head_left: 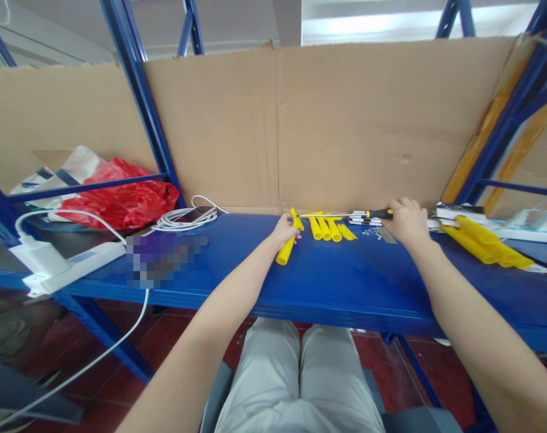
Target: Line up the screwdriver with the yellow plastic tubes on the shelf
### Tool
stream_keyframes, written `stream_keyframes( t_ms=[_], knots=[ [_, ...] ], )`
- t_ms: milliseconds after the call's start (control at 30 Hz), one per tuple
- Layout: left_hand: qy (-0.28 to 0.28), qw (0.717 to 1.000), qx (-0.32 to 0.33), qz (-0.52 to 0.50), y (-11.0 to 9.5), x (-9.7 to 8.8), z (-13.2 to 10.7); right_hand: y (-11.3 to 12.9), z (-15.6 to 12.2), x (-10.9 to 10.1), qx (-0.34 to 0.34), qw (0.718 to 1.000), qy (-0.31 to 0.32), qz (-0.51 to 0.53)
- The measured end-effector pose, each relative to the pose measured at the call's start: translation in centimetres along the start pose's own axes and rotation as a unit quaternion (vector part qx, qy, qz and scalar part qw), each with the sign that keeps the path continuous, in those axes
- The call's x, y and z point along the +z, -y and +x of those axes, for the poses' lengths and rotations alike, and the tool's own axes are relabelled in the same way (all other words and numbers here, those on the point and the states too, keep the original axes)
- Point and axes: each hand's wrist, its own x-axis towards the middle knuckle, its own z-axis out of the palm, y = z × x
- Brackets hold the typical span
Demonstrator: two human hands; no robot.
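My left hand (283, 231) is closed around a yellow plastic handle piece (286, 248) that rests on the blue shelf (327, 282). My right hand (406, 221) grips the black-and-yellow handle of a screwdriver (345, 214), whose shaft points left along the back of the shelf. Several more yellow plastic pieces (330, 228) lie side by side between my hands. Small metal screws and parts (376, 233) are scattered just left of my right hand.
A pile of yellow pieces (490, 245) lies at the right beside a white and black item (458, 211). A coiled white cable (186, 218), a red plastic bag (120, 198) and a white power strip (66, 267) sit at the left. A cardboard wall (300, 126) backs the shelf.
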Motion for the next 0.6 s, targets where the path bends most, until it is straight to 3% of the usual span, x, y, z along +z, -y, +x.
stream_keyframes(
  t_ms=[133, 233, 400, 533, 600],
  knots=[
    [-0.006, 1.000, 0.007, 0.025, -0.1, 0.0, -0.2, 0.2, 0.2, -0.4, 0.044, 0.994, 0.097, -0.007],
    [-0.013, 0.999, 0.006, 0.042, 0.0, -0.2, -0.1, -0.1, 0.4, 0.0, 0.022, 0.989, 0.143, 0.005],
    [-0.028, 0.997, 0.016, 0.064, 0.4, -0.3, 0.1, -1.2, 0.9, 1.3, -0.043, 0.990, 0.131, 0.042],
    [-0.028, 0.996, 0.027, 0.079, 0.5, -0.1, 0.1, -1.7, 0.8, 1.9, -0.061, 0.991, 0.113, 0.033],
    [-0.024, 0.996, 0.031, 0.081, 0.5, 0.1, 0.0, -1.7, 0.6, 1.9, -0.038, 0.993, 0.111, 0.022]
  ],
)
